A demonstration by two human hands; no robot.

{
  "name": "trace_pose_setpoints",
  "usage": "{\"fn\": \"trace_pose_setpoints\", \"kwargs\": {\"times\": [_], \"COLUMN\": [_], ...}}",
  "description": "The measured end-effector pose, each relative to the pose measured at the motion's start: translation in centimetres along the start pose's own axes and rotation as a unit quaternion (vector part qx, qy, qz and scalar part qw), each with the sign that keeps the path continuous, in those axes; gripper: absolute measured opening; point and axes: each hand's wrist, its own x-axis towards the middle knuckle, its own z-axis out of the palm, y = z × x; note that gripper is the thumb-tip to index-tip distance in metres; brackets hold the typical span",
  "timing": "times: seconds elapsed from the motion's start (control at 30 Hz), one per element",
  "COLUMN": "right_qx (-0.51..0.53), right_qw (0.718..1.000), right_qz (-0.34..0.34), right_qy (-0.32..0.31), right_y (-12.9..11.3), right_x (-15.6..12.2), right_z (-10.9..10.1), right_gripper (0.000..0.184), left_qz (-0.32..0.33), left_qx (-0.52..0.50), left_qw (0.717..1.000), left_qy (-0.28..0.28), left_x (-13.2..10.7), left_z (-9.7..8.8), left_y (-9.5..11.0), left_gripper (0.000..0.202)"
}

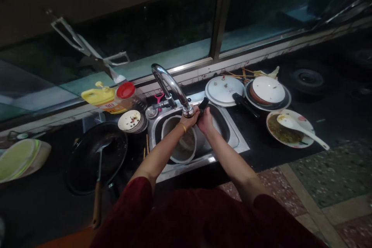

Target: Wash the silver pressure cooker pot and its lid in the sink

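Over the sink (232, 133), my left hand (190, 119) is closed on a black handle (204, 104), just under the spout of the curved faucet (170, 79). My right hand (205, 122) grips the same handle from the right side. Below my left wrist, a round metal pot (188, 157) rests tilted in the basin, its inside wet and greyish. Whether the handle joins this pot is hidden by my hands.
Left stand a wok (83, 162) with a spatula (99, 186), stacked bowls (130, 121), a yellow jug (103, 99) and a red-lidded jar (126, 90). Right are a pot lid (223, 91), stacked dishes (267, 90) and a plate of food (280, 130) with a white spoon (302, 128).
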Motion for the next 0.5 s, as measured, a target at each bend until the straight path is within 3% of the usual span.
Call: {"fn": "trace_pose_setpoints", "kwargs": {"times": [0.1, 0.27, 0.43, 0.5], "right_qx": [0.013, 0.018, 0.002, -0.030], "right_qw": [1.000, 0.999, 0.999, 0.999], "right_qz": [-0.002, 0.006, 0.034, 0.017], "right_qy": [-0.022, 0.042, -0.019, -0.015], "right_y": [0.6, 0.6, 0.5, 0.1], "right_x": [-0.3, 0.4, 0.0, 0.0], "right_z": [0.1, 0.3, -0.3, -0.5], "right_gripper": [0.043, 0.042, 0.045, 0.046], "left_qz": [-0.017, 0.038, -0.056, -0.030], "left_qx": [-0.024, 0.001, -0.014, -0.059], "left_qw": [0.999, 0.999, 0.998, 0.998], "left_qy": [0.043, -0.024, 0.028, 0.020], "left_x": [1.5, -0.3, 0.3, 0.7], "left_z": [-0.1, -0.4, -0.6, -0.7], "left_y": [-0.5, -0.6, 1.6, 2.0], "left_gripper": [0.027, 0.018, 0.023, 0.020]}}
